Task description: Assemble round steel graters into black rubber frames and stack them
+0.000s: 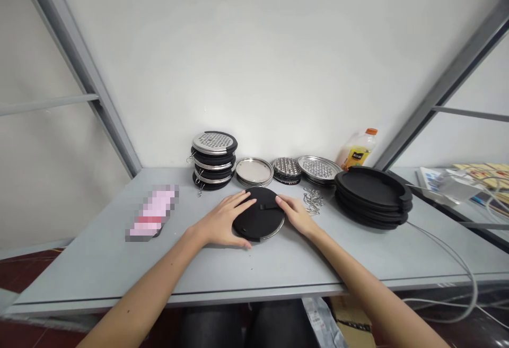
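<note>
A round black disc [258, 220] with a metal rim showing at its lower right lies on the grey table in front of me. My left hand [226, 220] is around its left side, fingers spread over the top edge and thumb at the front edge. At the upper right edge, my right hand [296, 214] grips the disc with its fingers together, partly hidden beneath. Behind the disc is a stack of plain metal plates [254, 171]. Small metal hooks [313, 201] lie in a pile to the right of my right hand.
A stack of black-and-metal discs [214, 144] stands back left. Grater plates [287, 167], perforated plates [320, 168], a bottle [360, 149] and stacked black trays [371, 194] are toward the right. A blurred pink object [155, 210] lies left; grey frame posts [79, 61] flank the table.
</note>
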Motion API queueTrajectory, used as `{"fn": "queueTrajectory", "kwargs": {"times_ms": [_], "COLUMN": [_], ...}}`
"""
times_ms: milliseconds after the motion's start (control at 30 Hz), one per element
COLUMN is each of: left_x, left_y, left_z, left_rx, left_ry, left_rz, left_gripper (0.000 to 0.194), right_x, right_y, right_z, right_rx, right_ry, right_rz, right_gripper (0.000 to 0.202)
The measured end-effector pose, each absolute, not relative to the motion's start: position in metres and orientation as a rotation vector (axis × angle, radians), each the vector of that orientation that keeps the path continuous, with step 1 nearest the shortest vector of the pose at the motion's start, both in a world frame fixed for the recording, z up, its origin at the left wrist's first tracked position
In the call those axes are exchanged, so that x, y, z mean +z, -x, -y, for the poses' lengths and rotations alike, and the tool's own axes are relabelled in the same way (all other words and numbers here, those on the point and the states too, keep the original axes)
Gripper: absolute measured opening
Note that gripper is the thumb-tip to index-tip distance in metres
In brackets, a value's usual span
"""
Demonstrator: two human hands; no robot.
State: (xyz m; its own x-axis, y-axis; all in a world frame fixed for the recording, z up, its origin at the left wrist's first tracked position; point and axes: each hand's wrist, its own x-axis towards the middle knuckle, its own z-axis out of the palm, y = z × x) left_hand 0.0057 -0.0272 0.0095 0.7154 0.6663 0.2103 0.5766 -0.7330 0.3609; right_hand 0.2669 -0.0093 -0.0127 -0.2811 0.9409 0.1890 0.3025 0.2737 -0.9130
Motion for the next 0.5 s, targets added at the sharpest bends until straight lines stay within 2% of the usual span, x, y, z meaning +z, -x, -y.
{"fn": "queueTrajectory", "kwargs": {"times_ms": [167,500], "left_x": [0.0106,0.0089], "left_y": [-0.0016,-0.0005], "left_z": [0.0266,0.0271], "left_rx": [0.441,0.441], "left_ry": [-2.659,-2.647], "left_rz": [-1.001,-1.012], "left_gripper": [0.101,0.097], "right_x": [-0.0214,-0.0236], "right_y": [-0.2734,-0.2711], "right_z": [0.0074,0.0094], "right_rx": [0.648,0.545], "right_ry": [1.244,1.272], "right_rz": [1.983,2.01], "right_gripper": [0.054,0.056]}}
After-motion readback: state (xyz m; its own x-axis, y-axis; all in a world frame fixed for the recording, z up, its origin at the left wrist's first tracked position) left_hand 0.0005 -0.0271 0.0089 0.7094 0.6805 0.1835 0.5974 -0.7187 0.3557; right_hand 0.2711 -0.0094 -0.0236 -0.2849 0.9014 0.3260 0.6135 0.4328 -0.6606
